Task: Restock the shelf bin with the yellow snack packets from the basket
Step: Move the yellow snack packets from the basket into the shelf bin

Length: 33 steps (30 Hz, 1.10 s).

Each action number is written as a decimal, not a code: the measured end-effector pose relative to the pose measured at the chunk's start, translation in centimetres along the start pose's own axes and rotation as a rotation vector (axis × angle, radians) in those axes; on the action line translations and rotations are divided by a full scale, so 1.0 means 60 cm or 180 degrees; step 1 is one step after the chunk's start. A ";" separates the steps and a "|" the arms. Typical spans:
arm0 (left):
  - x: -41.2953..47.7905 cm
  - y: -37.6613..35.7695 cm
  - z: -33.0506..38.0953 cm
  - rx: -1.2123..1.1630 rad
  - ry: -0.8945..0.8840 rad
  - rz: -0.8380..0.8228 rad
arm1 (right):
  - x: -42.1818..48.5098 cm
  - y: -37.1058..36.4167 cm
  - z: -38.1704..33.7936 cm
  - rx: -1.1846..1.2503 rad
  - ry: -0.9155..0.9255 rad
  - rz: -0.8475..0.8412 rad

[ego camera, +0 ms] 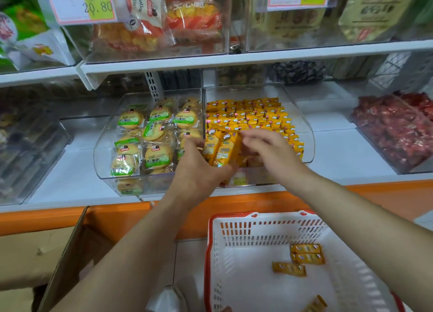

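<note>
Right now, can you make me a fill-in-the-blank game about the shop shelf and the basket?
1. Both hands, left hand and right hand, are at the bin full of ____ snack packets.
2. The basket below is white with a ____ rim.
3. The bin beside it holds round biscuits with ____ labels.
4. The basket is almost ____.

Missing words: yellow; red; green; empty
</note>
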<state>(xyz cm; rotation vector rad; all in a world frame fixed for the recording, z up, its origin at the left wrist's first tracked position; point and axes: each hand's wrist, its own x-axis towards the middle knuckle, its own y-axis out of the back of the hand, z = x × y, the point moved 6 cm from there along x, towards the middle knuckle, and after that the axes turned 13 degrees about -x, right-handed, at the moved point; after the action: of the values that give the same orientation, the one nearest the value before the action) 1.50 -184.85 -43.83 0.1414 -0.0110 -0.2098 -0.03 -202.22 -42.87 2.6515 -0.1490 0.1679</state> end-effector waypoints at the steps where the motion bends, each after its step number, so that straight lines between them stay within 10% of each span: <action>1: -0.005 -0.024 0.004 -0.0033 -0.0018 -0.0141 | -0.013 0.016 0.011 0.0656 -0.0267 0.0008; 13: -0.029 -0.174 0.005 -0.0671 0.0231 -0.0797 | -0.075 0.137 0.073 0.1653 -0.0868 0.0127; 21: -0.001 -0.166 -0.011 -0.1007 0.0449 -0.0304 | -0.058 0.176 0.075 0.1867 -0.0732 0.0103; 29: 0.014 -0.162 -0.004 -0.1062 0.0424 -0.0141 | -0.051 0.133 0.071 0.0703 -0.0450 -0.0434; 33: 0.029 -0.139 -0.012 -0.0857 0.0479 -0.0058 | -0.023 0.188 0.070 0.0220 -0.0065 0.0127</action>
<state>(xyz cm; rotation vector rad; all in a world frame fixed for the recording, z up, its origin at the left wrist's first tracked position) 1.51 -193.17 -45.74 -0.1113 0.1678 -0.2166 -2.49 -214.02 -41.65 2.7210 -0.2063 0.1617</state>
